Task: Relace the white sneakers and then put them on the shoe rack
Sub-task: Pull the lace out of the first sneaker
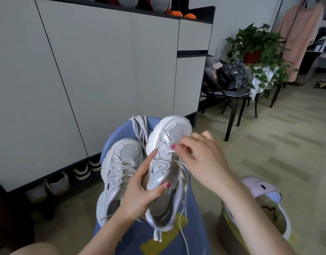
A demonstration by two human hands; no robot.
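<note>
Two white mesh sneakers sit on a blue stool (177, 234) in front of me. The left sneaker (120, 162) lies flat with loose laces across it. My left hand (140, 192) grips the tongue and side of the right sneaker (169, 137), which is raised with its toe pointing away. My right hand (199, 159) pinches a white lace (184, 184) near the front eyelets of that sneaker. More loose lace (138, 124) lies bunched on the stool behind the shoes.
A grey cabinet (85, 80) stands on the left, with several shoes on its open bottom shelf (66, 179). A slipper (259, 188) lies on the floor at right. A black chair (230, 92) with bags and a potted plant (257, 43) stand farther back.
</note>
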